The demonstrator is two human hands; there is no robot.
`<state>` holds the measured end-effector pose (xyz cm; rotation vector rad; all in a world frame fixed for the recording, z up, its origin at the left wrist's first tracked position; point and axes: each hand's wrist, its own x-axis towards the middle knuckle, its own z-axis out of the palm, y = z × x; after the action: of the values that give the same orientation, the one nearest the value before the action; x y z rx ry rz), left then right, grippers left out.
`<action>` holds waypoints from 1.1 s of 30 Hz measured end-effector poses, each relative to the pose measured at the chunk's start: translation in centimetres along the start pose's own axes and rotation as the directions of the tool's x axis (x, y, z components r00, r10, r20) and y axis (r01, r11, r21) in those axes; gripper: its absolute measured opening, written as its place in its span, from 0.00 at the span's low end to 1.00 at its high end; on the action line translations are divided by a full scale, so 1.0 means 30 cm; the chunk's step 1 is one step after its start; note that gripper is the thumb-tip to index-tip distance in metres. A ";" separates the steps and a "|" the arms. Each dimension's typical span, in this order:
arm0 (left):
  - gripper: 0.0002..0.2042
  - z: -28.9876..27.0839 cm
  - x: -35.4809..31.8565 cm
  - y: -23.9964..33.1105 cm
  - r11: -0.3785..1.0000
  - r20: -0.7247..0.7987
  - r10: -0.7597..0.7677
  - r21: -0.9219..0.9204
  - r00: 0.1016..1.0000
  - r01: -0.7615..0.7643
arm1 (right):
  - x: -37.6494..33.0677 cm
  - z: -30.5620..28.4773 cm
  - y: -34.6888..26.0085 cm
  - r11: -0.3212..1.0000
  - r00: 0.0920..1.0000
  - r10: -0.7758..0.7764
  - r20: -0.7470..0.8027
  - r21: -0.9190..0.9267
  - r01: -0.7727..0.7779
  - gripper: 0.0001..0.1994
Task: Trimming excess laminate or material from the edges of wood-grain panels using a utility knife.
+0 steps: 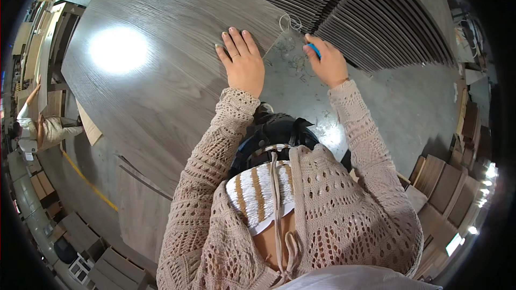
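A large grey-brown wood-grain panel (185, 83) lies flat in front of me and to the left. My left hand (245, 68) rests palm down on it near its right edge, fingers spread. Just off that edge, my right hand (329, 65) is wrapped round a small blue-handled tool (314, 50); its working end is too small to make out. A thin, pale curled strip (291, 22) loops at the panel's far right corner, close to the right hand.
Tall rows of dark, closely stacked boards (381, 24) stand beyond my right hand. Thin curled scraps (298, 64) litter the grey floor (398, 102). Another person (48, 129) stands at far left beside stacked boards. More boards (441, 182) are piled at right.
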<state>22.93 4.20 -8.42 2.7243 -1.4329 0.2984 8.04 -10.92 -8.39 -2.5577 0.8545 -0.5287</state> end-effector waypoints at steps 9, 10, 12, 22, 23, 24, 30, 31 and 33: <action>0.28 -0.005 -0.046 -0.015 0.990 -0.012 0.091 -0.109 0.996 -0.091 | 0.054 -0.044 0.052 0.985 0.987 -0.150 0.064 -0.082 0.155 0.13; 0.29 -0.009 -0.050 -0.013 0.990 -0.002 0.098 -0.100 0.995 -0.097 | 0.062 -0.042 0.055 0.984 0.985 -0.153 0.073 -0.084 0.159 0.13; 0.28 -0.016 -0.063 -0.016 0.990 -0.008 0.105 -0.090 0.994 -0.105 | 0.098 -0.044 0.034 0.982 0.984 -0.155 0.090 -0.091 0.163 0.14; 0.25 -0.007 -0.033 -0.047 0.983 -0.047 0.111 -0.142 0.993 -0.117 | 0.175 -0.006 0.044 0.972 0.968 -0.224 0.113 -0.044 0.231 0.16; 0.25 -0.008 -0.039 -0.054 0.984 -0.046 0.110 -0.139 0.993 -0.115 | 0.173 0.008 0.036 0.974 0.970 -0.224 0.095 0.006 0.225 0.16; 0.25 -0.012 -0.053 -0.061 0.980 -0.035 0.128 -0.150 0.991 -0.132 | 0.156 0.005 0.021 0.985 0.975 -0.173 0.143 0.004 0.174 0.16; 0.29 -0.103 -0.239 -0.108 0.948 0.030 0.225 -0.239 0.974 -0.212 | -0.080 -0.031 0.001 0.969 0.970 -0.193 0.151 0.185 0.164 0.14; 0.30 -0.121 -0.267 -0.110 0.948 0.078 0.228 -0.244 0.970 -0.203 | -0.120 -0.046 -0.014 0.960 0.972 -0.189 0.139 0.236 0.153 0.14; 0.32 -0.118 -0.302 -0.108 0.951 0.078 0.220 -0.240 0.972 -0.196 | -0.167 -0.076 -0.028 0.975 0.970 -0.175 0.169 0.166 0.147 0.14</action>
<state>20.07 13.85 -6.53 2.4403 -1.6698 -0.0052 3.67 -7.70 -7.17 -2.4999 0.5250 -0.3825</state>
